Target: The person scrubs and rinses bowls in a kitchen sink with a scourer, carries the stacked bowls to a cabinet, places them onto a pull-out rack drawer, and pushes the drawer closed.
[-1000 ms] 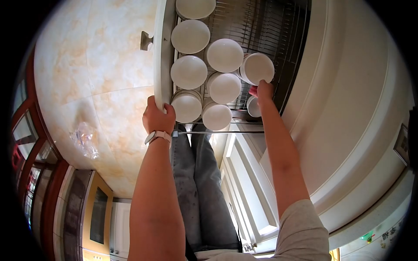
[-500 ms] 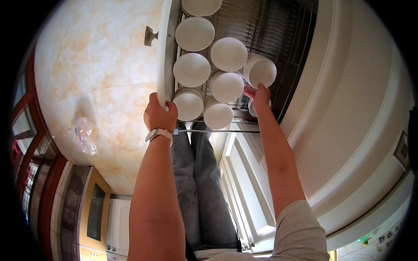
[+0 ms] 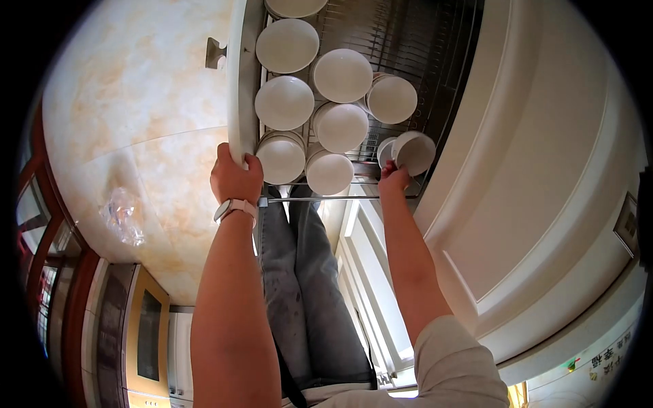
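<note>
My left hand is closed over the near end of the white drawer front, thumb on the inner side. My right hand grips the rim of a white bowl, tilted above the drawer's near right corner. Just left of that bowl, partly hidden by it, is another white piece. Beyond my right hand stands a stack of white bowls. More stacked bowls fill the left side, among them a near stack and a stack beside my left hand.
A wire rack lines the drawer, and a metal rail runs along its near side. A metal handle sticks out from the drawer front. A clear plastic bag lies on the tiled floor. Cabinet panels rise at right.
My right hand has left the right-hand bowl stack and moved toward me, now holding a bowl at the near corner. My left hand keeps its hold. The view has shifted slightly.
</note>
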Demonstrator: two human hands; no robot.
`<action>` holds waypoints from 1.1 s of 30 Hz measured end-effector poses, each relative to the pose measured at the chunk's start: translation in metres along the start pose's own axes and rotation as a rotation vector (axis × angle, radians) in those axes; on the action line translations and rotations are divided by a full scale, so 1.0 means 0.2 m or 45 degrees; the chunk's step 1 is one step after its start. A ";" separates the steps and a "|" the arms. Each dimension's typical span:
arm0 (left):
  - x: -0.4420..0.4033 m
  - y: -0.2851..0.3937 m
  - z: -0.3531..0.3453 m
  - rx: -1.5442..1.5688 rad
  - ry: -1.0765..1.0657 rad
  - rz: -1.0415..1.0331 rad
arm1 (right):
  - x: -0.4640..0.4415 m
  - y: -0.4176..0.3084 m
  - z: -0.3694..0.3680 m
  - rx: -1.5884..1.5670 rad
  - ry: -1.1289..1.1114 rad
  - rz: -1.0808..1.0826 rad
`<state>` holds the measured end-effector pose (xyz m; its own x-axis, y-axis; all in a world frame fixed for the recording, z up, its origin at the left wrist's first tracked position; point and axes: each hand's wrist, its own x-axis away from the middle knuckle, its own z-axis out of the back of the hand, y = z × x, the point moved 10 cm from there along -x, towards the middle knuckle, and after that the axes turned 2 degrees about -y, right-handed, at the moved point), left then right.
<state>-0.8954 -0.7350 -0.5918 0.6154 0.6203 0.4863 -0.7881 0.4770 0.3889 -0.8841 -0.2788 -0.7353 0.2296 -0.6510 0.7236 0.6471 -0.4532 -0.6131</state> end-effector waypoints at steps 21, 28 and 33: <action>0.00 -0.03 -0.01 0.039 -0.011 0.063 | -0.36 0.38 0.05 -0.272 -0.164 -0.308; 0.00 -0.02 -0.02 0.048 0.013 0.009 | -0.22 0.41 -0.06 -0.120 -0.182 -0.304; -0.01 -0.03 -0.01 0.088 -0.002 0.033 | -0.13 0.55 -0.10 -0.173 -0.333 -0.450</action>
<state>-0.8915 -0.7377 -0.5961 0.5950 0.6306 0.4983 -0.8013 0.4168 0.4292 -0.8332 -0.3233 -0.8274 0.1995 -0.2744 0.9407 0.6214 -0.7069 -0.3380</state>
